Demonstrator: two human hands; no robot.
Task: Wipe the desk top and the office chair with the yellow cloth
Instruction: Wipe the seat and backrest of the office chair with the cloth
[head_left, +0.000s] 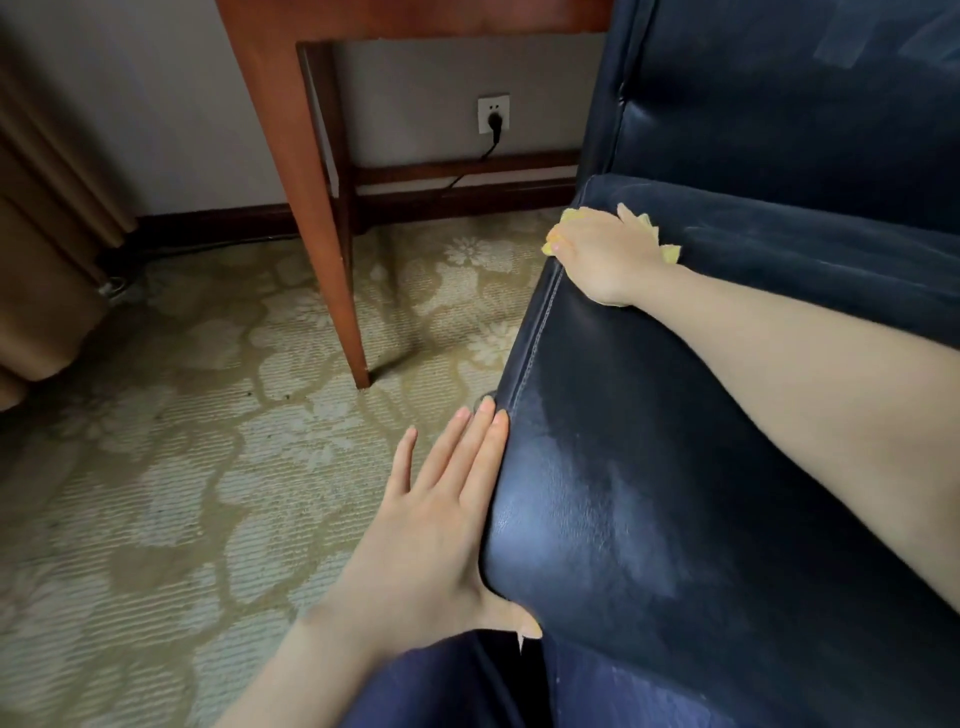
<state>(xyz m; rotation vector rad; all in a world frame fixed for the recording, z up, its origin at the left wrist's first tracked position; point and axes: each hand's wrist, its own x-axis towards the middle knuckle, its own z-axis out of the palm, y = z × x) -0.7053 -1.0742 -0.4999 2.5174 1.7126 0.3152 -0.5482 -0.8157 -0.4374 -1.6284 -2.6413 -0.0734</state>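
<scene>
1. Yellow cloth (669, 253) lies bunched under the right hand (605, 254) at the far corner of the chair (597, 467), by the stitched edge; the fingers curl close together over the cloth and press it down
2. Left hand (436, 525) lies flat against the chair's side, fingers straight and a little spread, thumb hooked round the near corner
3. Chair wiping looks to be the step in hand; the desk (415, 15) stands just beyond, its top out of sight, so I cannot tell whether it is done
4. Next, I'd judge, comes a firm drag of the cloth along the leather, the left hand bracing so the chair does not shift
</scene>
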